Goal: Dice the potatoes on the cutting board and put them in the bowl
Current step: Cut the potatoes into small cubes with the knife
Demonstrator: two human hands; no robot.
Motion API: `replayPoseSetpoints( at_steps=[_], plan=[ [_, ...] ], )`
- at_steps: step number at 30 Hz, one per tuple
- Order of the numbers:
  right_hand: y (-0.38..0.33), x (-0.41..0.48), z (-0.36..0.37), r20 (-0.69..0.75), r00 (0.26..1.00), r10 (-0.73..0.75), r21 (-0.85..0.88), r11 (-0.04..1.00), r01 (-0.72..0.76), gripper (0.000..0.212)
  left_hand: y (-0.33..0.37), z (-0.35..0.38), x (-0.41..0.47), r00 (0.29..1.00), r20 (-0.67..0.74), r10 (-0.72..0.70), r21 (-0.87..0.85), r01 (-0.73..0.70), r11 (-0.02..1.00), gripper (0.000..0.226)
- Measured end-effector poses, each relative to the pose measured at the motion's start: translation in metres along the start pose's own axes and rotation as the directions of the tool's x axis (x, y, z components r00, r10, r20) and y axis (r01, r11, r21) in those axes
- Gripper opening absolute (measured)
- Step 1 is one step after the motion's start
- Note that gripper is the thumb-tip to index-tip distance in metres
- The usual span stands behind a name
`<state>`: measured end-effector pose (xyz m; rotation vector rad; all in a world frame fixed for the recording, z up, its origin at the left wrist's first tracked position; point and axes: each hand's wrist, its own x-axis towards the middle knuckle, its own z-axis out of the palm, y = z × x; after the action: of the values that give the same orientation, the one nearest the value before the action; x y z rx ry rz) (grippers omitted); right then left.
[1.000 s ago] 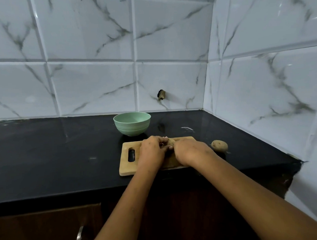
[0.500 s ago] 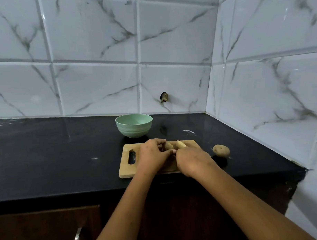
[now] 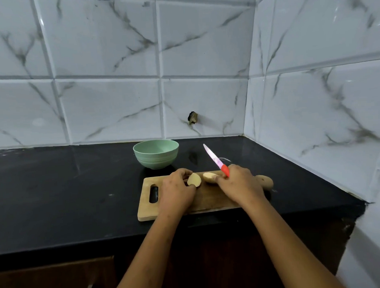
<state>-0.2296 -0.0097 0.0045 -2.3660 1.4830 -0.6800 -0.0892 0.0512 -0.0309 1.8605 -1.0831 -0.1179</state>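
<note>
**Potato in two halves on the board, knife tip in the air**

A wooden board (image 3: 208, 200) lies on the black counter (image 3: 57, 191), near its front edge, with its slot (image 3: 153, 193) at the left end. Two cut pieces of potato sit on the far part of the board, close together but apart.

The left hand (image 3: 178, 192) rests on the board and curls its fingers and thumb round the left half (image 3: 194, 180), whose pale cut face shows toward the camera. The right half (image 3: 209, 177) lies just to the right of it, with the fingertips of the right hand (image 3: 240, 185) against its near side.

The right hand is closed round the red handle of the knife (image 3: 214, 159). The blade slants up and to the far left, clear of the board, with its tip above the counter to the right of the bowl.

The green bowl (image 3: 156, 159) stands upright on the counter just beyond the board's far left part, not touching it.

A whole potato (image 3: 267, 181) lies on the counter just off the board's right end, partly hidden behind the right hand.

White marbled tiles (image 3: 108, 103) cover the wall behind and to the right. A dark wooden cabinet (image 3: 49, 282) shows below the counter.
</note>
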Motion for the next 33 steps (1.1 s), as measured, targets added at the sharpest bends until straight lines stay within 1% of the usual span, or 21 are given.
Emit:
replayPoseSetpoints(
  at_steps=[2, 3, 7, 8, 10, 11, 13, 15, 18, 21, 23, 27, 29, 31, 33],
  plan=[
    [-0.003, 0.010, 0.013, -0.005, 0.999, 0.035, 0.009, 0.999, -0.035, 0.049, 0.001, -0.001, 0.000, 1.000, -0.003, -0.005, -0.002, 0.005, 1.000, 0.031],
    [-0.005, 0.015, 0.017, -0.002, 0.999, 0.045, 0.004, 0.999, -0.045, 0.051, 0.002, -0.001, 0.001, 1.000, 0.003, -0.013, 0.000, 0.013, 1.000, 0.032],
    [-0.006, 0.027, 0.020, 0.063, 0.997, 0.044, 0.074, 0.996, -0.048, 0.042, 0.003, -0.002, 0.002, 0.999, 0.035, -0.029, 0.013, 0.029, 1.000, 0.039],
    [-0.004, 0.027, 0.018, 0.035, 0.998, 0.043, 0.082, 0.996, -0.045, 0.039, 0.003, -0.002, 0.001, 0.999, 0.041, -0.031, 0.014, 0.030, 0.999, 0.042],
    [0.003, 0.027, 0.014, -0.103, 0.994, 0.027, 0.059, 0.998, -0.021, 0.033, 0.003, -0.002, 0.001, 0.998, 0.050, -0.031, 0.019, 0.030, 0.999, 0.046],
    [0.007, 0.026, 0.013, -0.171, 0.985, 0.007, 0.020, 1.000, -0.004, 0.029, 0.003, -0.002, 0.001, 0.998, 0.051, -0.029, 0.018, 0.029, 0.999, 0.047],
    [0.012, 0.025, 0.012, -0.226, 0.973, -0.049, -0.075, 0.997, 0.033, 0.022, 0.004, -0.002, 0.000, 0.999, 0.049, -0.022, 0.017, 0.021, 1.000, 0.048],
    [0.013, 0.023, 0.014, -0.199, 0.976, -0.087, -0.110, 0.992, 0.066, 0.022, 0.004, -0.001, -0.002, 0.999, 0.033, -0.002, 0.022, 0.001, 1.000, 0.047],
    [0.009, 0.018, 0.009, -0.116, 0.990, -0.083, -0.090, 0.993, 0.072, 0.013, 0.005, 0.000, -0.004, 1.000, -0.001, 0.026, 0.027, -0.026, 0.999, 0.045],
    [0.005, 0.013, 0.001, -0.047, 0.996, -0.072, -0.071, 0.995, 0.068, 0.018, 0.008, -0.002, -0.007, 0.999, -0.002, 0.054, 0.063, -0.054, 0.997, 0.040],
    [0.003, 0.007, 0.000, -0.051, 0.996, -0.073, -0.012, 0.997, 0.073, 0.016, 0.011, -0.004, -0.008, 0.998, 0.011, 0.065, 0.069, -0.066, 0.995, 0.040],
    [0.000, -0.006, 0.007, 0.041, 0.996, -0.074, 0.250, 0.966, 0.061, 0.014, 0.012, -0.008, -0.006, 0.999, 0.005, 0.035, 0.096, -0.035, 0.995, 0.040],
    [-0.002, -0.014, 0.008, 0.066, 0.993, -0.100, 0.289, 0.954, 0.077, 0.017, 0.009, -0.011, -0.007, 0.999, -0.003, 0.033, 0.075, -0.033, 0.997, 0.043],
    [-0.002, -0.019, 0.008, 0.098, 0.987, -0.124, 0.289, 0.953, 0.091, 0.019, 0.003, -0.018, -0.010, 0.997, -0.066, 0.040, 0.040, -0.037, 0.999, 0.045],
    [0.000, -0.021, 0.008, 0.133, 0.981, -0.143, 0.241, 0.965, 0.108, 0.018, -0.003, -0.022, -0.014, 0.987, -0.153, 0.042, 0.021, -0.039, 0.999, 0.038]
  ],
)
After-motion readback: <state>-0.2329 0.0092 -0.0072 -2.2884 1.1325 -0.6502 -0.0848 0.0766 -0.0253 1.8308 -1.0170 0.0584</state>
